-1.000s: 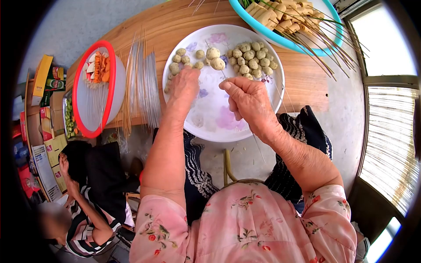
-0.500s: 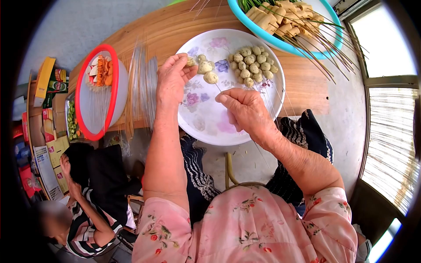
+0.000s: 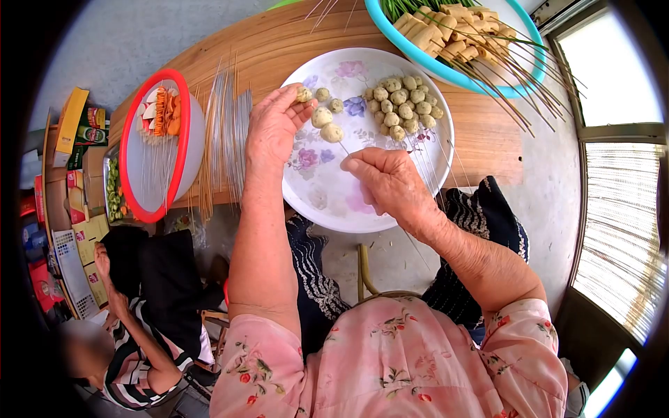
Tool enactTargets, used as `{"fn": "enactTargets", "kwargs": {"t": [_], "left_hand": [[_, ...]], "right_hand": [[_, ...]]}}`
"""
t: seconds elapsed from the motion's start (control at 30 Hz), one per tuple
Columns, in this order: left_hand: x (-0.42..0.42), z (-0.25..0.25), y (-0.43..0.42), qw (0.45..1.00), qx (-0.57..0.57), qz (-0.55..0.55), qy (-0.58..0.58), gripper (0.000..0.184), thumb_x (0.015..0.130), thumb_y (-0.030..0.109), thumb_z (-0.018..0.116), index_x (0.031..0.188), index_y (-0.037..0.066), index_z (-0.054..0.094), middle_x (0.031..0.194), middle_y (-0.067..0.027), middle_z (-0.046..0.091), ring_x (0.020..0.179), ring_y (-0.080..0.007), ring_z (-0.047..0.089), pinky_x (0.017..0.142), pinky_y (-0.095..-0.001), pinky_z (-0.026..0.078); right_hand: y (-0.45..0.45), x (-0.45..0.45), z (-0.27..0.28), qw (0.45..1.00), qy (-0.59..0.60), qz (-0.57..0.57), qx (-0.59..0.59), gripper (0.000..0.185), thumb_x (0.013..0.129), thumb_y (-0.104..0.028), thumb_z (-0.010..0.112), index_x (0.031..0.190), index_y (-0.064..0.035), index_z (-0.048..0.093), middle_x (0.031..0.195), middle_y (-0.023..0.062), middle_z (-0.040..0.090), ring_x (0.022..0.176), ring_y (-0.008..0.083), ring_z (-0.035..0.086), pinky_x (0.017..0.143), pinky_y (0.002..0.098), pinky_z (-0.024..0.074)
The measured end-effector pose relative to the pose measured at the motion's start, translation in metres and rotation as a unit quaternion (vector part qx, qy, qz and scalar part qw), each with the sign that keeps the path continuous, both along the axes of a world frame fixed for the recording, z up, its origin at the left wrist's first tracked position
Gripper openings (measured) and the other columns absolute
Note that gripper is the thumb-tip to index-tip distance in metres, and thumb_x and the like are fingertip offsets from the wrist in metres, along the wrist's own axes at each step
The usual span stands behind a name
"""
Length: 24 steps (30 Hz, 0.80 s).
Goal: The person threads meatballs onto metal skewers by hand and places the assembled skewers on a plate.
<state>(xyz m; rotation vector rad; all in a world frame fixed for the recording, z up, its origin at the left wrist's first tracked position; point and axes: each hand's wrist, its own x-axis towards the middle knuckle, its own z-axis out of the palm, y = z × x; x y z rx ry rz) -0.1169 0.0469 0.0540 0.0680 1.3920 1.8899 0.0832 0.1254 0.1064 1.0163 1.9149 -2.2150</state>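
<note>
My right hand (image 3: 394, 182) is closed on a thin metal skewer (image 3: 344, 148) over the white floral plate (image 3: 334, 202). Two speckled balls (image 3: 331, 132) are threaded on the skewer, near its upper end. My left hand (image 3: 275, 125) pinches another speckled ball (image 3: 303, 94) between thumb and fingers, just above and left of the threaded ones. Two loose balls lie on the plate beside it. Skewered balls (image 3: 404, 104) sit in a cluster at the plate's upper right, their sticks pointing down toward the rim.
A red-rimmed basket (image 3: 182, 139) with skewered food stands at the left, beside loose skewers (image 3: 226, 132). A blue-rimmed basin (image 3: 418, 54) with skewered rolls is at the upper right. Another person (image 3: 150, 348) sits at lower left, near boxes.
My left hand has lifted a ball from the plate's left side and holds it by the skewer. The loose balls on the left are fewer. The plate's view has shifted slightly.
</note>
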Motion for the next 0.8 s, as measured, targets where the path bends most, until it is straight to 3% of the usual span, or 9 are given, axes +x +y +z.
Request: {"fn": "enactTargets", "kwargs": {"t": [0.07, 0.57, 0.8], "left_hand": [[0.0, 0.001, 0.0, 1.0, -0.008, -0.006, 0.001, 0.022, 0.09, 0.012, 0.056, 0.104, -0.004, 0.056, 0.093, -0.0127, 0.062, 0.084, -0.023, 0.062, 0.074, -0.0293, 0.051], [0.023, 0.019, 0.008, 0.996, -0.04, -0.047, 0.061, 0.04, 0.086, 0.012, 0.057, 0.12, -0.005, 0.046, 0.098, -0.0132, 0.061, 0.085, -0.021, 0.062, 0.076, -0.0334, 0.052], [0.03, 0.024, 0.008, 0.995, -0.051, -0.07, 0.058, 0.037, 0.087, 0.018, 0.059, 0.116, -0.002, 0.049, 0.103, -0.015, 0.061, 0.087, -0.0219, 0.063, 0.077, -0.0341, 0.052]], "right_hand": [[-0.001, 0.0, -0.002, 1.0, 0.002, -0.005, -0.004, 0.021, 0.091, -0.02, 0.054, 0.097, -0.0033, 0.066, 0.055, -0.0023, 0.047, 0.047, 0.0039, 0.043, 0.039, 0.0201, 0.0352], [-0.001, -0.003, -0.006, 0.998, 0.019, -0.063, -0.009, 0.022, 0.089, -0.022, 0.056, 0.092, -0.0019, 0.065, 0.056, -0.0022, 0.05, 0.048, 0.004, 0.045, 0.041, 0.0206, 0.0367], [0.005, -0.006, -0.01, 0.998, 0.021, -0.063, 0.024, 0.022, 0.089, -0.022, 0.056, 0.092, -0.0018, 0.065, 0.057, -0.0005, 0.051, 0.048, 0.0051, 0.045, 0.042, 0.0209, 0.0375]]}}
